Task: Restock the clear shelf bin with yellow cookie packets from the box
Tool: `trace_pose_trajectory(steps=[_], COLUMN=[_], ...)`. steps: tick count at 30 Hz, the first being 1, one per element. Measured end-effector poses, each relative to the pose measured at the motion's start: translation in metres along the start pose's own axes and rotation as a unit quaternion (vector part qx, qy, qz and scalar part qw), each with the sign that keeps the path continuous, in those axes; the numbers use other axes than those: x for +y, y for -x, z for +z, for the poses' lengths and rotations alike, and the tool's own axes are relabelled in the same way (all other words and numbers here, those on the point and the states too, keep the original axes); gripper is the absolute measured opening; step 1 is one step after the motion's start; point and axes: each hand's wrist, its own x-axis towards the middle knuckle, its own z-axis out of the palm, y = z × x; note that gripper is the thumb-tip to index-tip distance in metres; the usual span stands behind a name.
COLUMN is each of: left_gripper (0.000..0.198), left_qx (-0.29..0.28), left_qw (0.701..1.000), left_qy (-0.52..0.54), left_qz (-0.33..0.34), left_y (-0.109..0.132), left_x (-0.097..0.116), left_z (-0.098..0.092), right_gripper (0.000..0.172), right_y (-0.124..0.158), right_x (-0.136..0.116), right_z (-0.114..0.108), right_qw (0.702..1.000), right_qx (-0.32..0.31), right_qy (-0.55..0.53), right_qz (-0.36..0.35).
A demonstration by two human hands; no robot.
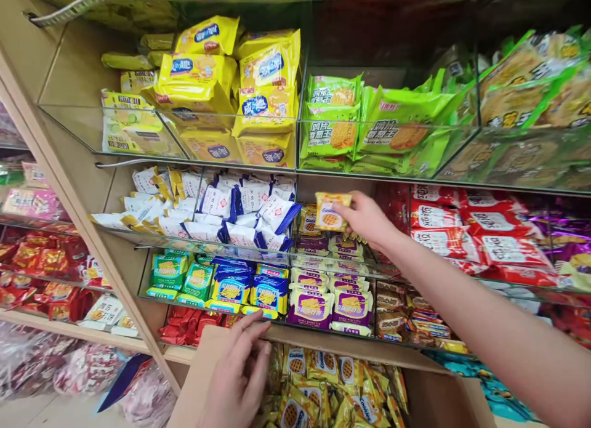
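Observation:
My right hand point(367, 220) is stretched out to a middle shelf bin and pinches a small yellow cookie packet point(330, 210) just above a few like packets lying there. My left hand point(240, 372) rests on the flap of a cardboard box point(203, 379) at the bottom of the view, fingers closed over its edge. The box holds several yellow cookie packets point(318, 391) of the same kind.
Clear-fronted shelf bins hold snack packs: yellow packs point(221, 89) and green packs point(369, 120) on top, white-and-blue packs point(231, 212) and red packs point(480, 231) in the middle, purple packs point(332, 298) below. A wooden shelf frame point(69, 188) slants down the left side.

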Motion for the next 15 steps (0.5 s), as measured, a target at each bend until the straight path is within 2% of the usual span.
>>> trace_pose_trajectory(steps=[3, 6, 10, 15], left_gripper=[0.023, 0.024, 0.016, 0.015], left_qx=[-0.011, -0.022, 0.007, 0.021], left_qw=[0.996, 0.988, 0.977, 0.962], left_qy=[-0.084, -0.117, -0.142, -0.179], left_qz=[0.038, 0.095, 0.157, 0.206], left_y=[0.012, 0.020, 0.016, 0.007], left_x=[-0.029, -0.044, -0.040, -0.031], left_z=[-0.001, -0.004, -0.008, -0.004], right_gripper=[0.033, 0.036, 0.042, 0.077], right_y=[-0.040, -0.056, -0.061, -0.058], right_x=[0.005, 0.013, 0.027, 0.035], right_z=[0.028, 0.053, 0.062, 0.061], right_qw=[0.991, 0.988, 0.984, 0.978], right_qx=[-0.086, -0.088, -0.085, -0.073], right_qy=[0.056, 0.073, 0.120, 0.170], right_qz=[0.082, 0.099, 0.098, 0.095])
